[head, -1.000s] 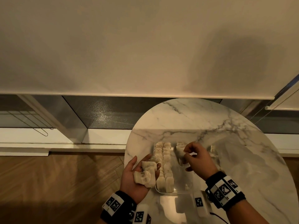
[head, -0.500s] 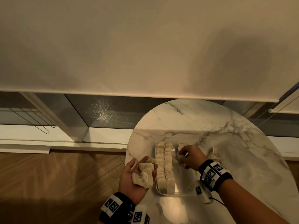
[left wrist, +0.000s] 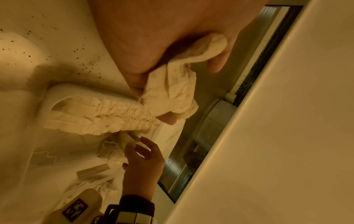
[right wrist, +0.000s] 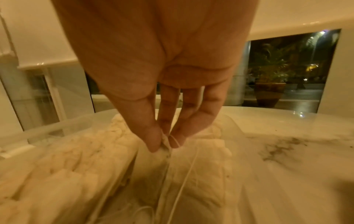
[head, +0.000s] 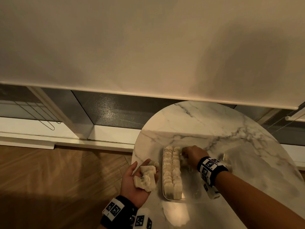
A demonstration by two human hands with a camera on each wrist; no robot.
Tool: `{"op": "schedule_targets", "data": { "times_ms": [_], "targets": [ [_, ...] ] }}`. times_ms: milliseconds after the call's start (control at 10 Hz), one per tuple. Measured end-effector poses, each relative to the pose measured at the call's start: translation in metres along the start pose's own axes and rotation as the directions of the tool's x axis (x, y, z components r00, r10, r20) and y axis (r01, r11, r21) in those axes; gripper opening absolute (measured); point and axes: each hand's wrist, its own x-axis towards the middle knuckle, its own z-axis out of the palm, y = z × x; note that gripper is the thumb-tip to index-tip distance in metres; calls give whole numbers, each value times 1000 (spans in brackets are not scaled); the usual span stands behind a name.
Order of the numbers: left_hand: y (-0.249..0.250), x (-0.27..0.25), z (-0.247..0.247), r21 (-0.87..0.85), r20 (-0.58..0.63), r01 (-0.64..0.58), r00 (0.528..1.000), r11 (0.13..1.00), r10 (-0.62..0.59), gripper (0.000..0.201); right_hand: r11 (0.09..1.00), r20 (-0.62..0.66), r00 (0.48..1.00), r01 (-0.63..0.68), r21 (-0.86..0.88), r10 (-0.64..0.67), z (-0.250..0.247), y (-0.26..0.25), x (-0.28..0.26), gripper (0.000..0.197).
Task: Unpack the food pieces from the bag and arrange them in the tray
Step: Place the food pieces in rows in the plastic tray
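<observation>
Fingertips [right wrist: 153, 141] of right hand [head: 194, 153] pinching soft, light pouch [right wrist: 168, 153] by top seam; left hand [head: 132, 184] cupping 2 more pouches [head: 146, 177] beside tray [head: 189, 199].

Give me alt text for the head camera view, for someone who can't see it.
A right hand reaches into a clear tray on a round marble table, beside two rows of pale food pieces. The left hand, palm up, holds several loose pieces beside the tray.

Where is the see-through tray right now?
In the head view the tray sits on the marble table, low and centre-right, between the left hand and right hand.
</observation>
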Motion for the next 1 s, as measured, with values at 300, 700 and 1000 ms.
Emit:
{"op": "schedule_targets", "data": {
  "times_ms": [300, 700, 1000],
  "targets": [
    [6, 3, -4, -77, 51, -8, 999, 997, 12, 45, 971, -92, 991, 72, -226, -95, -8, -8, 20, 22],
    [6, 14, -16, 236, 15, -173, 984, 956, 175, 51, 961, -255, 958, 58, -270, -129, 2, 1, 27, 29],
    [3, 10, -5, 133, -3, -71, 997, 989, 72, 32, 989, -256, 967, -39, -144, 1, 11, 10, 22, 52]
  ]
}}
